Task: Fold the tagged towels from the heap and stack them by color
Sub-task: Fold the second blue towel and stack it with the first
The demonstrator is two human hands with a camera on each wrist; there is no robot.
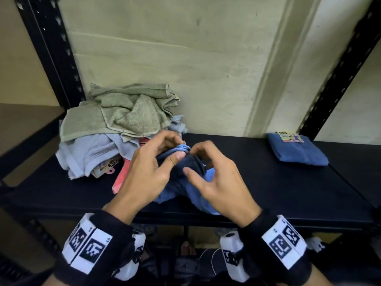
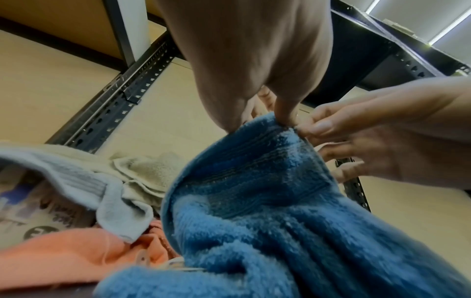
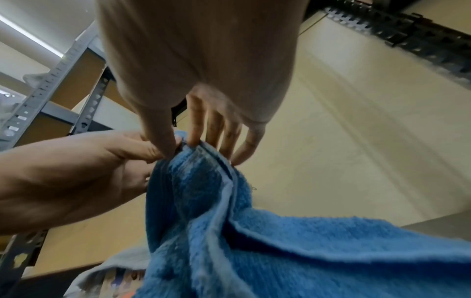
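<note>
A crumpled blue towel (image 1: pixel 183 186) (image 2: pixel 267 211) (image 3: pixel 229 231) hangs lifted over the front middle of the black shelf (image 1: pixel 257 182). My left hand (image 1: pixel 156 162) (image 2: pixel 267 117) pinches its top edge between thumb and fingers. Right beside it, my right hand (image 1: pixel 202 162) (image 3: pixel 183 147) pinches the same edge with thumb and forefinger, the other fingers spread behind the cloth. The heap (image 1: pixel 115 129) of green, pale grey-blue and pink towels lies at the left back. A folded blue towel (image 1: pixel 296 149) with a label lies at the right back.
Black slotted uprights (image 1: pixel 53 50) stand at both back corners of the shelf, with a beige wall behind. A pink towel (image 2: pixel 63 256) and a printed tag (image 1: pixel 107 164) poke out of the heap's front. A lower level shows under the shelf's front edge.
</note>
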